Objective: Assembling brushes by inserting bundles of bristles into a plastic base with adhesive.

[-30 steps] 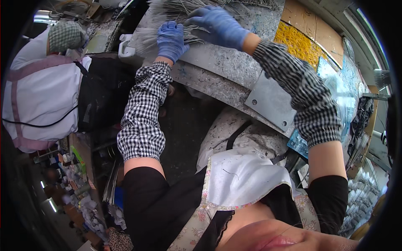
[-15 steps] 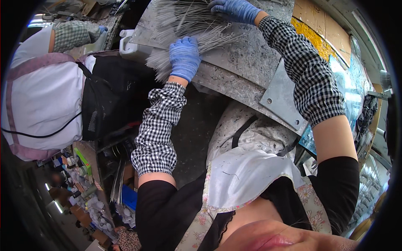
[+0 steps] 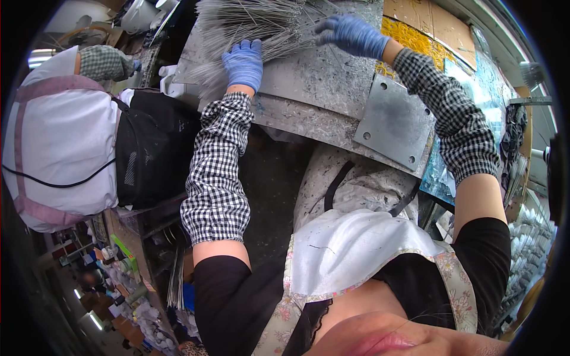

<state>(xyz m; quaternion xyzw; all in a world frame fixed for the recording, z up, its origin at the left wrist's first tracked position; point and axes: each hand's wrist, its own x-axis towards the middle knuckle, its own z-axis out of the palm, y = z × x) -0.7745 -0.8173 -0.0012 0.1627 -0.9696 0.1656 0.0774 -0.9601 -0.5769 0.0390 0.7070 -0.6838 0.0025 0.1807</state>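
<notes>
Wires (image 3: 252,19): lie heaped on the bench (image 3: 326,86), far left, partly under the left hand (image 3: 243,63); can't tell if gripped or pressed. Drawn right and nearer the body since half a second ago: right hand (image 3: 356,35), near the wire ends; can't tell if grasping any. Seemingly leaves steadying to the left alone. Close by left wrist: near edge. Toward plate (image 3: 395,118) and yellow bands (image 3: 408,37): bench surface, room for sideways movement.
</notes>
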